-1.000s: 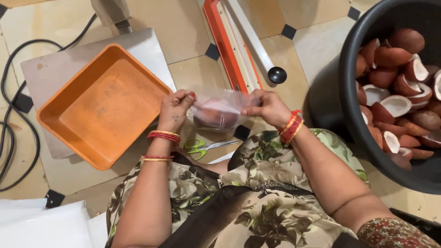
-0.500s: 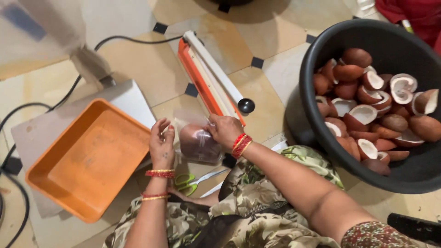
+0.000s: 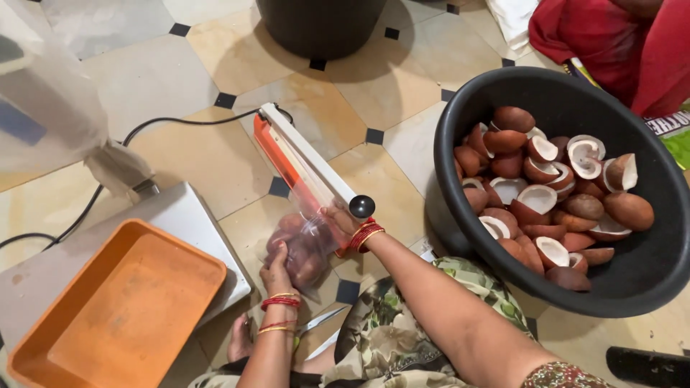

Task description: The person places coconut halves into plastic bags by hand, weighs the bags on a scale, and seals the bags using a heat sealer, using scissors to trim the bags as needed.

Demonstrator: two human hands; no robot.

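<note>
The left hand [image 3: 277, 269] is closed on the lower end of a clear plastic bag [image 3: 302, 248] filled with brown coconut pieces, the fingers wrapped over its bottom edge. The right hand [image 3: 338, 218] pinches the bag's upper end and holds it up against the near end of a heat sealer [image 3: 302, 162], a long orange and white bar lying on the floor tiles. So the bag hangs stretched between the two grips, its mouth at the sealer and its full belly nearer the left hand. Just beyond the right fingers sits the sealer's round black knob [image 3: 361, 207]. Both wrists wear red and gold bangles [image 3: 365, 236]. To the left of the left hand, close by, an orange tray [image 3: 115, 316] rests on a flat grey scale [image 3: 180, 223]. Below that hand, near the person's foot, a pair of scissors [image 3: 320, 321] lies on the floor. Well to the right of the right arm stands a big black tub [image 3: 647, 280] heaped with coconut halves [image 3: 550, 190], some showing white flesh, others brown shell. A black cable [image 3: 180, 122] runs over the tiles from the far end of the sealer. Beyond the tub, red cloth [image 3: 611, 43] shows at the top corner.
</note>
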